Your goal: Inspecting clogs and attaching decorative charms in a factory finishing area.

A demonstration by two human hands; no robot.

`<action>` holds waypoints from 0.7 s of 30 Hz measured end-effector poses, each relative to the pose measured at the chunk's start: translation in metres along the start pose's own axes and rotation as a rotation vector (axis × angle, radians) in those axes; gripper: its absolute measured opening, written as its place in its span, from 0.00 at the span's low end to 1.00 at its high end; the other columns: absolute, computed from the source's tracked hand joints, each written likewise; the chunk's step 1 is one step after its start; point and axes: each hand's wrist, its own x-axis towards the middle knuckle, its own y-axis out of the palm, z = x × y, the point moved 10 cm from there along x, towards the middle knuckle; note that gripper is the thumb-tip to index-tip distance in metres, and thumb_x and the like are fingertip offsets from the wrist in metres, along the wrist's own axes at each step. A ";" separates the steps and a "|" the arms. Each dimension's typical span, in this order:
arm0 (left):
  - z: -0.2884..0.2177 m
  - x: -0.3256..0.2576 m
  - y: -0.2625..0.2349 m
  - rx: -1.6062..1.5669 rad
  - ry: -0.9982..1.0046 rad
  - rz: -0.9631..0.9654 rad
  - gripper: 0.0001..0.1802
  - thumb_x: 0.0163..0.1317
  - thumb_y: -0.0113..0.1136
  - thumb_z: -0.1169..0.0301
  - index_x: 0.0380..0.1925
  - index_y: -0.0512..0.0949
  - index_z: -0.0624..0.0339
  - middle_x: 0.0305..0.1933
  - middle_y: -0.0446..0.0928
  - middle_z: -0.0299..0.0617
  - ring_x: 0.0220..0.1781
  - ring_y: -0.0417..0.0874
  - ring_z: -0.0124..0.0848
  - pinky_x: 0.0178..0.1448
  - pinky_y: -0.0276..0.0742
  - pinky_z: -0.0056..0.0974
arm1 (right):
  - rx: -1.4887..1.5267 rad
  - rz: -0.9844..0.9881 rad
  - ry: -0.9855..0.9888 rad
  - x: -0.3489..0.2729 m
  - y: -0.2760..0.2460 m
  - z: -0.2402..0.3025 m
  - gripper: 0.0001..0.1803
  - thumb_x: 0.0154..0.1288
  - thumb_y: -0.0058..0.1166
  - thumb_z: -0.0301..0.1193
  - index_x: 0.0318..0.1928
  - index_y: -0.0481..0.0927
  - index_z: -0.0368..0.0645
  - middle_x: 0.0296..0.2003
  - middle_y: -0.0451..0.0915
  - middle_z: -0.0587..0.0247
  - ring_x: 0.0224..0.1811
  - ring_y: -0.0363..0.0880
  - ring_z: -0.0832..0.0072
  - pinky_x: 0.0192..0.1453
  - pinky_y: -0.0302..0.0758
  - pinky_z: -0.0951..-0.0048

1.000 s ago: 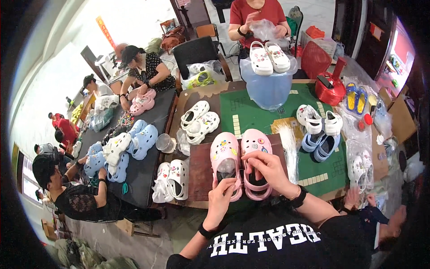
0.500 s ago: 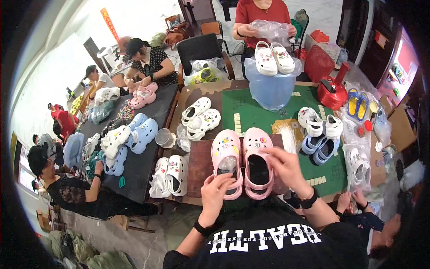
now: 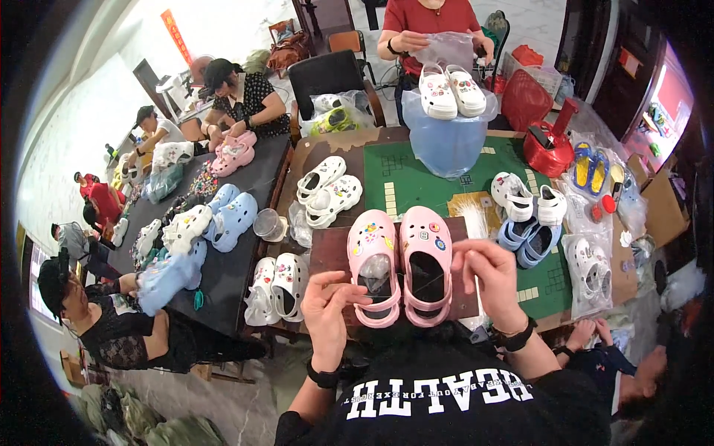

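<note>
Two pink clogs stand side by side before me, toes away: the left pink clog [image 3: 371,249] has clear plastic stuffed inside, and the right pink clog [image 3: 427,245] shows a dark insole. Small colourful charms dot both toes. My left hand [image 3: 329,308] is beside the left clog's heel strap, thumb and forefinger pinched together. To the right of the right clog, my right hand [image 3: 491,279] is raised with curled, pinching fingers. A faint thin line crosses near the heel openings; whatever either hand pinches is too fine to make out.
White charm-covered clogs [image 3: 329,192] lie on the table, and more white clogs [image 3: 275,288] stand nearer left. A bundle of thin white strands [image 3: 473,223] lies behind my right hand. Blue clogs [image 3: 529,241] sit to the right. Opposite, a person in red [image 3: 431,30] handles clear plastic.
My hands have drawn apart: the right moved off the right clog to its right, the left shifted outward. At the left table, a co-worker now moves a blue clog.
</note>
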 end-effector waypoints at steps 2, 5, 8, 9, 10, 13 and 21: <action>-0.001 0.002 0.002 -0.023 0.008 0.006 0.03 0.67 0.53 0.81 0.39 0.71 0.68 0.33 0.83 0.54 0.29 0.85 0.37 0.34 0.82 0.34 | 0.035 -0.095 -0.080 0.001 -0.009 0.013 0.11 0.72 0.48 0.24 0.49 0.80 0.36 0.27 0.81 0.65 0.17 0.68 0.88 0.19 0.61 0.87; 0.015 0.000 0.012 -0.136 -0.107 0.059 0.02 0.67 0.54 0.81 0.35 0.70 0.66 0.28 0.81 0.50 0.23 0.80 0.30 0.29 0.76 0.30 | -0.024 -0.100 -0.106 -0.004 -0.003 0.024 0.10 0.73 0.46 0.25 0.47 0.79 0.36 0.24 0.77 0.64 0.16 0.68 0.87 0.16 0.57 0.87; 0.024 -0.001 0.024 -0.100 -0.210 0.122 0.04 0.66 0.55 0.81 0.32 0.72 0.65 0.25 0.78 0.43 0.20 0.71 0.21 0.25 0.65 0.26 | 0.018 -0.161 -0.192 -0.004 -0.006 0.043 0.09 0.73 0.46 0.26 0.45 0.79 0.36 0.21 0.75 0.67 0.15 0.64 0.88 0.17 0.55 0.87; 0.022 -0.001 0.024 -0.099 -0.208 0.120 0.04 0.66 0.55 0.81 0.32 0.72 0.65 0.25 0.78 0.43 0.20 0.71 0.21 0.25 0.65 0.26 | 0.105 -0.200 -0.232 -0.004 -0.010 0.051 0.10 0.73 0.46 0.25 0.46 0.80 0.35 0.20 0.75 0.68 0.16 0.63 0.89 0.18 0.56 0.88; 0.019 -0.001 0.021 -0.029 -0.181 0.097 0.04 0.67 0.55 0.80 0.32 0.72 0.65 0.25 0.77 0.41 0.21 0.71 0.20 0.26 0.65 0.25 | 0.205 -0.233 -0.245 -0.005 -0.016 0.054 0.11 0.74 0.43 0.24 0.44 0.80 0.35 0.21 0.75 0.67 0.16 0.62 0.88 0.18 0.56 0.87; 0.020 -0.002 0.013 0.059 -0.145 0.084 0.02 0.68 0.53 0.80 0.34 0.75 0.66 0.28 0.78 0.39 0.25 0.73 0.20 0.30 0.68 0.25 | 0.000 -0.142 -0.269 -0.006 -0.016 0.059 0.11 0.73 0.44 0.24 0.44 0.81 0.36 0.23 0.75 0.67 0.17 0.62 0.88 0.20 0.56 0.86; 0.018 -0.010 0.043 0.209 -0.052 0.267 0.15 0.70 0.49 0.81 0.55 0.75 0.70 0.43 0.81 0.44 0.41 0.83 0.26 0.46 0.79 0.30 | -0.397 0.300 0.009 -0.014 0.068 -0.012 0.09 0.72 0.50 0.29 0.44 0.81 0.39 0.26 0.79 0.63 0.26 0.76 0.81 0.31 0.72 0.76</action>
